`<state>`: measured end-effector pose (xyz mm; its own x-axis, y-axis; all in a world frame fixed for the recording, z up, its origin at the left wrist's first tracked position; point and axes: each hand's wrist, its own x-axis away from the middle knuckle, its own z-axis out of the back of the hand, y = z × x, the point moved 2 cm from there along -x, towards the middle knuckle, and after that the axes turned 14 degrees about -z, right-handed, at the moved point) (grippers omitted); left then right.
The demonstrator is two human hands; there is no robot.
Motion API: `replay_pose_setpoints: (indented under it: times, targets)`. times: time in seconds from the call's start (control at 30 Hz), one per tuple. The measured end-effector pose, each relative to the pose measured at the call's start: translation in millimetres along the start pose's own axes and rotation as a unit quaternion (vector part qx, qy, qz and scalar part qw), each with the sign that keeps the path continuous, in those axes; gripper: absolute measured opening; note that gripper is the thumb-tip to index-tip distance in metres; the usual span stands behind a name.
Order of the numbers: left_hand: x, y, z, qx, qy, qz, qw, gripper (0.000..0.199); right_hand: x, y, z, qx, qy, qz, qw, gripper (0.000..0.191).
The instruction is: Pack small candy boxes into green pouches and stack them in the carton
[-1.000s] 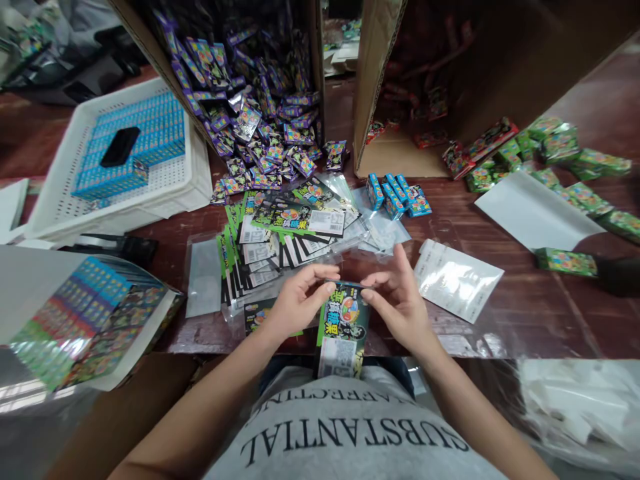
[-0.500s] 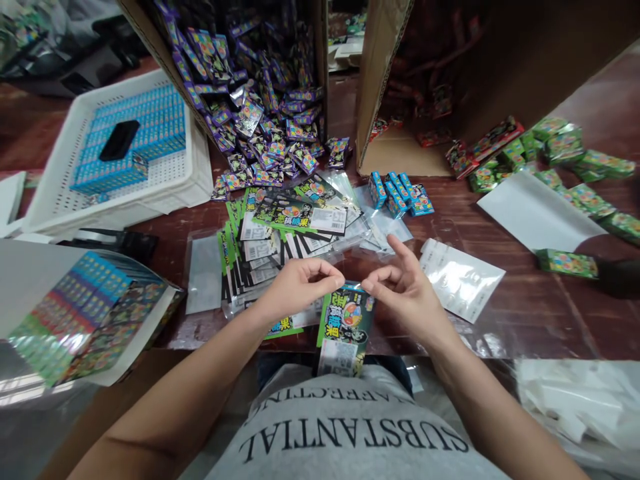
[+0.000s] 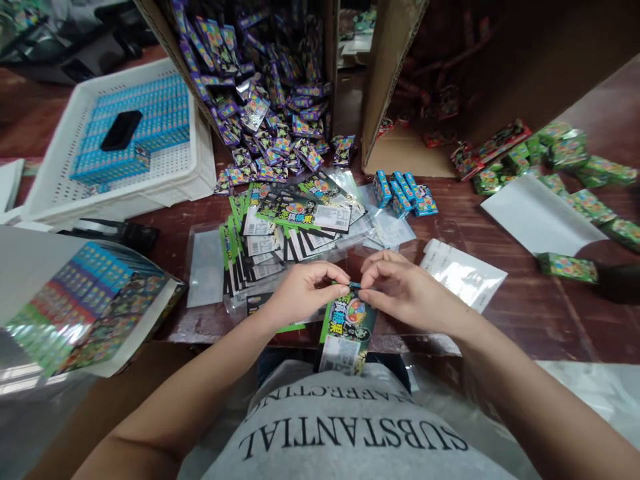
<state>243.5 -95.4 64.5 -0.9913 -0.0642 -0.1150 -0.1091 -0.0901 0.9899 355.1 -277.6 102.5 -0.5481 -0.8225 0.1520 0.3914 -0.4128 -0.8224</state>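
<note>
Between my two hands hangs a black and green printed candy pouch, in front of my shirt at the table's front edge. My left hand pinches its top edge from the left. At the top right corner, my right hand is closed too, thumb and curled fingers together on the edge. A small bit of blue shows at the pouch's top, between the fingertips. Beyond my left hand lies a fanned pile of similar black and green pouches. Several small blue candy boxes stand past my right hand on clear plastic.
A cardboard box spills purple candy packets; another box holds red packets. Green packets lie right, near a white sheet. At left are a white basket of blue boxes and a printed carton.
My right hand's raised index finger has curled down, and its fingers have closed on the pouch's top edge. My left hand stays in its pinch. The view has shifted slightly.
</note>
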Motion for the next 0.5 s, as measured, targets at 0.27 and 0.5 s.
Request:
replay_pose_setpoints:
  times: [0.27,0.5]
  targets:
    - [14.4,4.4,2.0,0.021,0.047,-0.021,0.998,0.012,0.5,2.3,-16.9,0.097,0.107,0.049,0.988,0.016]
    - [65.5,-15.0,30.1,0.281,0.155,-0.021,0.947,0.058,-38.0,-20.1,-34.5,0.051,0.050,0.109,0.992,0.023]
